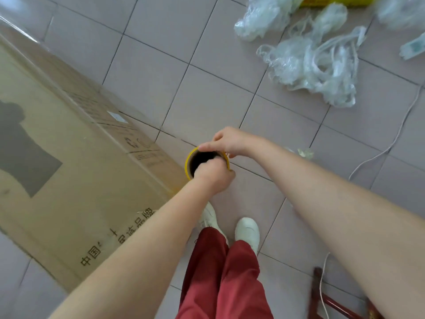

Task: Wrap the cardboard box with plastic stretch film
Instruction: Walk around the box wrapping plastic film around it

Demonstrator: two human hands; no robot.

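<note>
While both hands hold the roll, the tiled floor (pixel 207 93) carries everything else. Largest on it is the box (pixel 69 157), a long flat carton lying along the floor's left side, printed with dark characters and a grey figure, a small white label (pixel 117 116) on its side face; a glossy sheen of film shows along its far edge. Toward the floor's far right corner lies a loose heap of crumpled film scraps (pixel 317 65), well apart from the box. Red trousers (pixel 225 272) and white shoes (pixel 247 229) stand near the floor's near edge, just beside the box's long side. A thin white cable (pixel 391 146) trails down the right side, past a red chair (pixel 331 302) at the near right corner. The roll (pixel 189 162), seen end-on with a yellow rim and dark core, hangs just beside the box's right corner; whether it touches cannot be told. The left hand (pixel 213 176) grips its near wall, fingers tucked into the core. The right hand (pixel 232 140) pinches the far rim from above.
</note>
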